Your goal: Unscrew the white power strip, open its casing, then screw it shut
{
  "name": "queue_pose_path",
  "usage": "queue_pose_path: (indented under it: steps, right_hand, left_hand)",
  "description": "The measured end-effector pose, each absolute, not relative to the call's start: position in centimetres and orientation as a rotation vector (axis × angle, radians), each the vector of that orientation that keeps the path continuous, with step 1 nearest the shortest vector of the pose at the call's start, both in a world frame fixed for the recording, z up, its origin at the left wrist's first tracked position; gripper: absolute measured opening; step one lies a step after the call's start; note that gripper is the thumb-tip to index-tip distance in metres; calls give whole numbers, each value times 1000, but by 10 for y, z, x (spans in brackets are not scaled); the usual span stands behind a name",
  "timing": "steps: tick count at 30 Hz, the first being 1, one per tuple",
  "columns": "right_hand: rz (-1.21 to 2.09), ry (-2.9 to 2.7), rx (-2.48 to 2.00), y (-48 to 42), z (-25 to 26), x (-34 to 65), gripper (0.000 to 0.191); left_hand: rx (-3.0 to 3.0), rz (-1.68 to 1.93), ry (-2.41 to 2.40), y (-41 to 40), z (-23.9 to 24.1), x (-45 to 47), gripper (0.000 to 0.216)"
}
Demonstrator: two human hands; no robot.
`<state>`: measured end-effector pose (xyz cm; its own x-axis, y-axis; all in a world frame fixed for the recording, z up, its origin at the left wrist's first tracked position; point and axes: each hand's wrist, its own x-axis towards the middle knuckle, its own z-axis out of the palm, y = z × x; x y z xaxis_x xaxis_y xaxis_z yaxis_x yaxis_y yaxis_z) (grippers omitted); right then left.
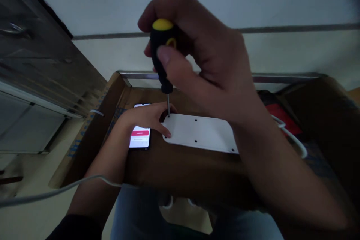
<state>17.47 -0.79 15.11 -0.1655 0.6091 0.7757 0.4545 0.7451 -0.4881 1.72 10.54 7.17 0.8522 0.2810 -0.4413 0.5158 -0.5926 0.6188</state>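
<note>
My right hand [194,45] is closed around the black-and-yellow handle of a screwdriver [161,60]. It stands almost upright, its tip at a hole in the far left corner of a long white power strip [210,131]. The strip lies flat with its holed underside facing up, and my right forearm hides its right end. My left hand [150,118] grips the strip's left end, thumb at the near corner and fingers at the far edge. Beneath that hand lies a phone [140,142] with a lit screen, partly covered.
Brown cardboard [180,165] covers the work surface, with raised sides left and right. A metal rail [284,78] runs along the back, before the wall. At the right are a red and black item [287,118] and a white cable [298,144]. Another cable [56,193] crosses my left forearm.
</note>
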Motion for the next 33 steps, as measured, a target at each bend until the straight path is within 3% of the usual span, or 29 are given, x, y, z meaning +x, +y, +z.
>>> queue_pose_path:
  steps: [3,8,14,17,18,22,28,29,31,33]
  right_hand:
    - [262,-1616,-867,-10,153,168,14]
    - [117,-1482,-908,-1,144,164,38]
    - [498,-1279,-649,5,133,154,41]
    - [714,-1395,-634,0,137,155,22]
    - [789,-1438,-657,-1,139,156,27]
    - [753,-1434,-588,1,136,152,24]
    - [719,-1328,-609,5,130,146,47]
    - [684,-1304,-549,5,132,147,47]
    - [786,-1306,-674,2,136,149,23]
    - [903,-1326,-627,-2,140,150,20]
  left_hand:
    - [2219,-385,576,107,68,16,79]
    - [2232,-335,571,105,67,16,76]
    - [2261,-343,568,103,68,17,74]
    - [2249,-336,549,105,65,16,77]
    - [2242,-341,557,106,64,16,79]
    - [2251,-356,548,108,63,14,77]
    - [2265,-322,524,104,65,17,67]
    - [2266,-338,530,103,66,17,66]
    - [2257,-381,548,102,69,18,63]
    - [2242,-408,565,101,70,18,59]
